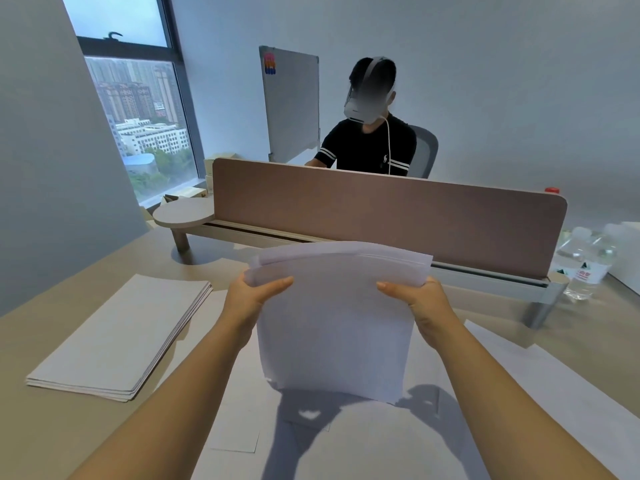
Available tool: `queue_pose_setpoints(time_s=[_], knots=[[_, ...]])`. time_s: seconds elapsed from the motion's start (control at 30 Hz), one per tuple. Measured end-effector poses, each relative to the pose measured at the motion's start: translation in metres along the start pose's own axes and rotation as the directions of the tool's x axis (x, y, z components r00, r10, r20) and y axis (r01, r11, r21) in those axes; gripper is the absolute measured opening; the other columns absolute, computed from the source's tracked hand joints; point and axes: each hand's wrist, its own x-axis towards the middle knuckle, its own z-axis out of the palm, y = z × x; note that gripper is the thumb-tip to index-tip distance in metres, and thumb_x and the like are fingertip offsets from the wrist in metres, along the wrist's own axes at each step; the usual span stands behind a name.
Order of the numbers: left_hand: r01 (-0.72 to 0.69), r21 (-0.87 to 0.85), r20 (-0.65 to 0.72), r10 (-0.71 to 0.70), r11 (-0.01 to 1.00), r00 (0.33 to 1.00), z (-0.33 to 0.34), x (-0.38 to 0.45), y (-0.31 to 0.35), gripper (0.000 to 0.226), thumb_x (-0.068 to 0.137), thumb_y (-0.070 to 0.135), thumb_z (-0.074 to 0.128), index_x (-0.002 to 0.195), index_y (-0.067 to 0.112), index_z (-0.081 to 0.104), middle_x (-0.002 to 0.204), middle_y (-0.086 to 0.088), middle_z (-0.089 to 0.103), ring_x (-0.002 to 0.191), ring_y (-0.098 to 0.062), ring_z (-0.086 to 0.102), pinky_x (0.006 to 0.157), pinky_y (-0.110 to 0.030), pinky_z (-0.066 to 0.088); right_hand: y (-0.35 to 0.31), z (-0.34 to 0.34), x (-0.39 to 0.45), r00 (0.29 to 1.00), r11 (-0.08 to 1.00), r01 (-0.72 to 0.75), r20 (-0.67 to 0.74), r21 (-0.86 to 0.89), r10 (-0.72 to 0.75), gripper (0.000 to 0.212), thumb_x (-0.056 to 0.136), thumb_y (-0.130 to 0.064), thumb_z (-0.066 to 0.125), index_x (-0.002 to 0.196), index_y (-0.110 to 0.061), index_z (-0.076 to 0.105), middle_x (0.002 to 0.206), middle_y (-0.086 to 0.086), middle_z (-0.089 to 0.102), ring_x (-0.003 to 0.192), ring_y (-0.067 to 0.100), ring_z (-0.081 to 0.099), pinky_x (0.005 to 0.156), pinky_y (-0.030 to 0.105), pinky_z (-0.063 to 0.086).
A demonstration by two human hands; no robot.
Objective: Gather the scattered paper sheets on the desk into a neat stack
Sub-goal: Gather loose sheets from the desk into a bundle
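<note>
Beige desk [86, 427] — paper stack [117, 337] at left, loose sheets [346, 445], water bottles [585, 265].

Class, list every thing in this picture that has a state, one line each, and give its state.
Left hand: grips the left edge of the held sheets.
Right hand: grips their right edge.
Bundle of white paper sheets: held upright above the desk, edges uneven.
Loose white sheets: lying flat on the beige desk, overlapping.
Grey paper stack: lying flat at the left, fairly squared.
Clear plastic water bottles: upright, capped.
</note>
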Motion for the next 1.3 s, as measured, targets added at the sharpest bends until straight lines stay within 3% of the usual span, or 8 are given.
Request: queue_pose_setpoints(time_s=[0.17,0.33,0.53,0.7,0.8,0.9,1.1,1.3], knots=[[-0.018,-0.066,-0.024,0.017,0.998,1.000,0.013,-0.002,0.009,0.030,0.084,0.020,0.062,0.111,0.011,0.053,0.090,-0.005,0.061,0.078,-0.016,0.059,0.062,-0.026,0.049,0.000,0.007,0.000,0.999,1.000,0.028,0.033,0.013,-0.028,0.036,0.077,-0.002,0.069,0.111,-0.007,0.059,0.101,0.009,0.062,0.092,0.027,0.058,0.070,0.025,0.051],[0.071,-0.126,-0.170,-0.092,0.990,0.981,0.021,0.007,0.020,0.038,0.090,0.048,0.044,0.101,0.013,0.051,0.088,-0.005,0.055,0.075,-0.014,0.052,0.068,-0.031,0.043,0.005,0.002,0.002,0.999,0.999,0.033,0.018,0.034,-0.034,0.035,0.077,-0.002,0.068,0.110,-0.009,0.058,0.092,0.004,0.061,0.089,0.023,0.057,0.070,0.026,0.050],[-0.034,-0.041,-0.206,0.025,0.999,0.978,0.027,0.011,0.020,0.031,0.096,0.027,0.038,0.069,0.017,0.049,0.071,-0.002,0.047,0.064,-0.011,0.044,0.057,-0.023,0.035,0.012,-0.003,0.005,0.998,0.998,0.031,0.047,0.051,-0.033,0.028,0.079,0.000,0.066,0.102,-0.014,0.058,0.086,-0.001,0.062,0.080,0.015,0.058,0.067,0.025,0.049],[-0.109,0.049,-0.045,0.111,0.993,0.993,0.021,0.017,0.003,0.017,0.088,0.024,0.056,0.099,0.011,0.052,0.084,-0.002,0.054,0.074,-0.014,0.052,0.047,-0.013,0.049,0.021,-0.003,0.010,0.998,1.000,-0.023,0.052,0.005,0.022,0.025,0.081,-0.002,0.065,0.102,-0.013,0.057,0.087,0.000,0.060,0.080,0.017,0.057,0.066,0.025,0.049],[-0.003,0.027,0.019,0.002,1.000,1.000,0.015,0.017,-0.020,0.038,0.079,0.012,0.069,0.111,0.011,0.049,0.097,-0.006,0.056,0.083,-0.016,0.056,0.065,-0.026,0.052,0.032,-0.006,0.011,0.997,0.998,-0.063,0.043,-0.025,0.064,0.020,0.080,-0.001,0.064,0.095,-0.013,0.059,0.083,0.000,0.062,0.078,0.019,0.058,0.065,0.027,0.049],[0.025,0.115,0.057,-0.031,0.993,0.998,0.015,0.014,-0.036,0.052,0.063,0.022,0.074,0.110,0.010,0.054,0.101,-0.009,0.059,0.092,-0.025,0.057,0.079,-0.037,0.051,0.039,-0.003,0.011,0.995,0.995,-0.099,-0.001,-0.008,0.099,0.016,0.079,0.001,0.065,0.090,-0.009,0.062,0.080,0.003,0.063,0.081,0.027,0.059,0.069,0.032,0.050],[-0.066,0.029,0.092,0.063,0.997,0.994,0.005,0.026,-0.020,0.036,0.072,0.010,0.073,0.100,0.019,0.053,0.091,-0.003,0.059,0.084,-0.019,0.059,0.076,-0.037,0.052,0.021,0.006,0.020,0.999,0.999,-0.025,-0.047,0.049,0.027,0.011,0.082,-0.009,0.065,0.085,-0.017,0.059,0.086,0.001,0.063,0.081,0.021,0.060,0.080,0.037,0.050],[0.095,0.050,0.142,-0.101,0.994,0.985,-0.003,0.020,-0.053,0.040,0.053,0.021,0.069,0.092,0.020,0.060,0.098,-0.010,0.064,0.093,-0.030,0.059,0.077,-0.037,0.051,0.046,0.015,0.013,0.987,0.979,-0.162,-0.044,-0.124,0.158,0.034,0.089,-0.016,0.059,0.121,-0.009,0.050,0.111,0.008,0.056,0.094,0.023,0.053,0.085,0.035,0.044]])
